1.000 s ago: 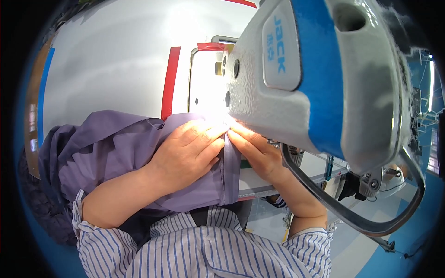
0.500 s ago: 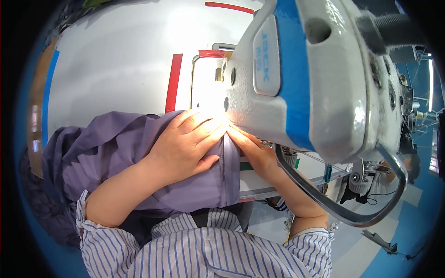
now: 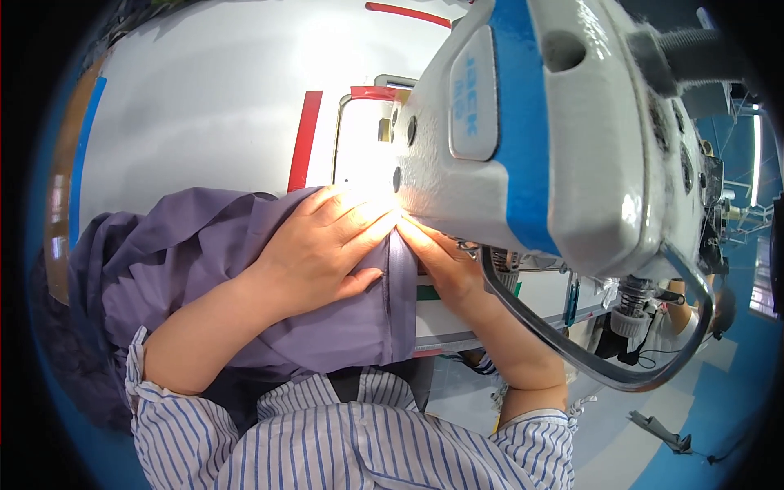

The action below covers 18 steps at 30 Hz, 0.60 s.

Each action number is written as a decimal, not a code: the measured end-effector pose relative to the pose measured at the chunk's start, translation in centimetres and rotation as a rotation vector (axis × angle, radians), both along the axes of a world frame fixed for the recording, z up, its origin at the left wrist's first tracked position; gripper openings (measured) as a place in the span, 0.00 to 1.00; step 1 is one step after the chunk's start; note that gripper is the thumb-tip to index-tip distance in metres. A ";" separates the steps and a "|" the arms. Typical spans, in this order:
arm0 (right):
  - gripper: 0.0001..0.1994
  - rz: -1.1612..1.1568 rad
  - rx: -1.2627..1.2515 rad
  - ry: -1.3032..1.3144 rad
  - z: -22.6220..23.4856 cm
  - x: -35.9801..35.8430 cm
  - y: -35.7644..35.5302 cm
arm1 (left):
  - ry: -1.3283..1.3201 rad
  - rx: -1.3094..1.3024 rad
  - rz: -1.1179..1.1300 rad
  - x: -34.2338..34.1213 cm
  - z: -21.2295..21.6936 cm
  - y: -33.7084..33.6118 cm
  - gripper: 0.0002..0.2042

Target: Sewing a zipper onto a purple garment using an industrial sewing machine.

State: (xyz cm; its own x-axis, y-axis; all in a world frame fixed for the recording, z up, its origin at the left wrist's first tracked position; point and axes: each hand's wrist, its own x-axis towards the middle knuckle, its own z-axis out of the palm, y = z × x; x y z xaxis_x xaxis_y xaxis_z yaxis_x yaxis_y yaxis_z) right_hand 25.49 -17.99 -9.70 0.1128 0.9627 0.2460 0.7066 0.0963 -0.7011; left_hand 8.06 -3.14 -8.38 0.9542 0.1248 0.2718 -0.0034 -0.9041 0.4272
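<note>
Your one view sits on your head, looking steeply down and very close over the sewing machine (image 3: 555, 139), whose white and blue body fills the upper right. Below the machine your striped shirt (image 3: 343, 441) runs along the bottom edge; left of it the white table (image 3: 204, 98) curves away. Fisheye rim darkens every corner.

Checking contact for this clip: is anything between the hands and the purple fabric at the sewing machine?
Nothing visible. The left hand lies flat on the purple fabric, and the right hand presses its folded edge beside it. The sewing machine head overhangs both sets of fingertips and hides the needle area.
</note>
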 end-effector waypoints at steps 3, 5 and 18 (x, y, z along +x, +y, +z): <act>0.20 0.015 0.102 -0.257 0.1 0.0 0.3 | 0.006 -0.018 0.002 0.1 0.0 0.2 0.30; 0.20 0.014 0.100 -0.233 0.2 0.2 0.6 | -0.002 -0.022 0.007 0.2 0.0 0.3 0.30; 0.21 -0.008 0.140 -0.217 -0.1 0.4 0.3 | -0.097 0.013 0.033 0.7 1.1 0.2 0.21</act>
State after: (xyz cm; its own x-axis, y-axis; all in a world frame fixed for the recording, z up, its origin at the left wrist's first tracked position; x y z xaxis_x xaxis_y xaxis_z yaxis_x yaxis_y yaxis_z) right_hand 25.85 -17.72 -9.84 0.0498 0.9169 0.3960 0.8403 0.1759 -0.5128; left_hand 8.75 -2.92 -7.30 0.9189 0.1513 0.3642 -0.0146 -0.9099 0.4146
